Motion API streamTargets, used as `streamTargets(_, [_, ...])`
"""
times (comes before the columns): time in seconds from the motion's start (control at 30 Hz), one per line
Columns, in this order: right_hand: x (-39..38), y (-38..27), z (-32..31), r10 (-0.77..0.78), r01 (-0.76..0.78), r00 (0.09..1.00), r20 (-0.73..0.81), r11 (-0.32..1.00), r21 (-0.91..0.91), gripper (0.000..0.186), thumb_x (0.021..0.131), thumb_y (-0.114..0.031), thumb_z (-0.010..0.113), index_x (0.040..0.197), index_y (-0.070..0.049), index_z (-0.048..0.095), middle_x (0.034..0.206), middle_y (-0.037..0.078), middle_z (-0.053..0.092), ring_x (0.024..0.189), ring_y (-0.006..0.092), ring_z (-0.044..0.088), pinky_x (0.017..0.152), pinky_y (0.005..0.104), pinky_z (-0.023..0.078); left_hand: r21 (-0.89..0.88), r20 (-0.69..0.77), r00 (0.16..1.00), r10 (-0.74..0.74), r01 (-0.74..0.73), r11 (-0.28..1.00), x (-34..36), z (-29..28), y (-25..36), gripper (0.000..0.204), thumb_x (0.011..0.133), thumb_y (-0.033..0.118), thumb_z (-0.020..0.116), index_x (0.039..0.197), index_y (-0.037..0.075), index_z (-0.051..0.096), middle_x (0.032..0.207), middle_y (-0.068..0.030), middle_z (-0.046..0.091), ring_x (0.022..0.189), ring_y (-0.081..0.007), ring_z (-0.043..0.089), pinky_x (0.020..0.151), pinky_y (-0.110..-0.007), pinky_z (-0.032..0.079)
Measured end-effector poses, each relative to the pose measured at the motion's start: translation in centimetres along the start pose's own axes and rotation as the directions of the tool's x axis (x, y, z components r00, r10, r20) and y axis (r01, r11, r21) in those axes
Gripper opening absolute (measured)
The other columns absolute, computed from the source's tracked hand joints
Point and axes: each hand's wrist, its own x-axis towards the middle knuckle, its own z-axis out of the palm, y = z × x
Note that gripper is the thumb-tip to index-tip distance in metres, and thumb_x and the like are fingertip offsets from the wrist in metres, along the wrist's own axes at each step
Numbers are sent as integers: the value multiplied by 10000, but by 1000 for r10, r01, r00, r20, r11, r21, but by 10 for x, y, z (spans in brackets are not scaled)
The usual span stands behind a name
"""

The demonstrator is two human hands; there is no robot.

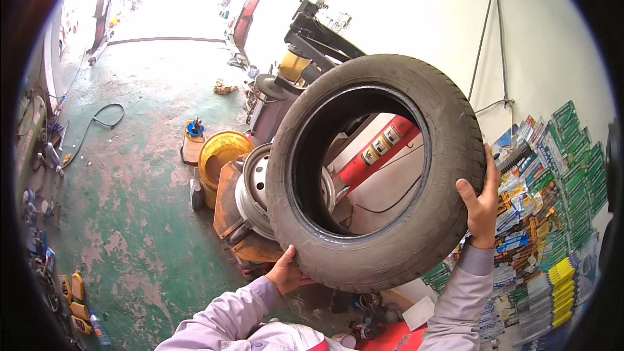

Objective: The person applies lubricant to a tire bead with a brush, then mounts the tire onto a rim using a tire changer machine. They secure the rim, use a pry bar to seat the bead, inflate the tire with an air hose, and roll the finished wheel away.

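I hold a worn rubber tyre (455,130) raised in front of me, its open centre facing up at me. My left hand (290,272) grips its lower left side, thumb on the sidewall, and my right hand (482,205) grips the right side, fingers wrapped over the tread. Behind the tyre, a silver steel wheel rim (257,195) lies on the orange turntable (227,227) of a machine, partly hidden by the tyre.
A black machine arm (315,36) rises behind the tyre beside a red cylinder (374,156). A yellow bucket (214,149) and small pump container (194,143) stand left of the turntable. Packaged items (565,169) cover the right side. A looped hose (104,120) crosses the green floor.
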Motion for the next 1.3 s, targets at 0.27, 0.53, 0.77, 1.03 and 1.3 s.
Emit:
streamTargets(0.27, [13, -37, 13, -4, 5, 1000, 28, 998, -56, 960, 916, -488, 774, 1620, -2, 338, 1514, 219, 414, 1435, 347, 416, 1219, 464, 310, -51, 13, 1000, -11, 12, 999, -11, -5, 13, 1043, 890, 866, 496, 1654, 176, 326, 1649, -96, 451, 1522, -326, 394, 1256, -548, 234])
streamTargets(0.53, [14, -65, 20, -10, 11, 1000, 11, 993, -121, 971, 908, -519, 766, 1618, -6, 346, 1491, 206, 414, 1424, 352, 418, 1216, 473, 313, -144, -9, 998, -55, 53, 988, -16, -9, 9, 1069, 858, 889, 519, 1630, 165, 369, 1643, -98, 453, 1495, -324, 428, 1249, -536, 238])
streamTargets(0.77, [5, -75, 21, -110, 111, 994, 16, 982, -154, 948, 895, -458, 793, 1599, 9, 363, 1489, 231, 440, 1401, 366, 422, 1206, 465, 315, -202, 91, 996, -21, 39, 979, -20, -7, -2, 1090, 853, 898, 508, 1643, 166, 344, 1689, -93, 380, 1523, -351, 377, 1252, -559, 200])
streamTargets(1.03, [-16, -73, 12, -133, 132, 991, -3, 982, -134, 907, 922, -461, 719, 1596, 22, 350, 1511, 241, 412, 1423, 372, 399, 1211, 495, 299, -257, 31, 997, 66, -56, 965, -20, 7, -17, 1101, 839, 889, 534, 1649, 170, 337, 1702, -95, 359, 1552, -353, 323, 1253, -576, 182])
streamTargets(1.3, [-33, -54, 4, -120, 120, 993, -14, 993, -7, 891, 903, -414, 709, 1602, 6, 349, 1522, 231, 402, 1423, 373, 405, 1196, 495, 323, -286, -49, 991, 123, -132, 949, -4, 7, -41, 1110, 842, 912, 486, 1628, 134, 392, 1696, -85, 379, 1547, -337, 336, 1261, -569, 197])
